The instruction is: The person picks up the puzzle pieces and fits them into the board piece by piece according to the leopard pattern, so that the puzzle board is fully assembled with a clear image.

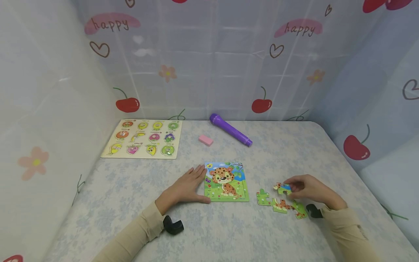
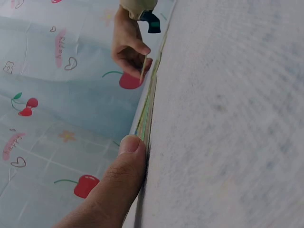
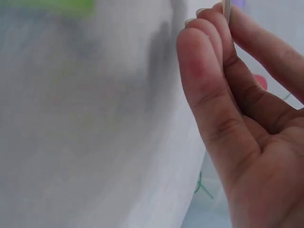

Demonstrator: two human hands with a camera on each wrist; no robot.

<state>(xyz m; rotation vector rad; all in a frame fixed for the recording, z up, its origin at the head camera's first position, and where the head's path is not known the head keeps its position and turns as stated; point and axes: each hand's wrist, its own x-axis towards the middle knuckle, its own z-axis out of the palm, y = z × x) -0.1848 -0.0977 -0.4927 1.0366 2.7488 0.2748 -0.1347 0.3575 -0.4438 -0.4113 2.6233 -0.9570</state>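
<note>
A square leopard puzzle board (image 1: 226,182) lies on the table in the middle of the head view. My left hand (image 1: 187,187) rests flat along its left side, fingers straight and thumb at the lower left corner. In the left wrist view the thumb (image 2: 116,183) touches the board's edge. To the right, my right hand (image 1: 309,190) pinches a puzzle piece (image 1: 284,188) between thumb and fingers, above the table. Below it lie loose pieces: a green one (image 1: 263,197), one with leopard spots (image 1: 280,206) and another green one (image 1: 299,210), partly under the hand.
At the back left lies a board of fruit pictures (image 1: 140,140). A pink eraser-like block (image 1: 206,140) and a purple toy microphone (image 1: 231,130) lie behind the leopard board. Printed curtains (image 1: 209,65) enclose the table's back and sides.
</note>
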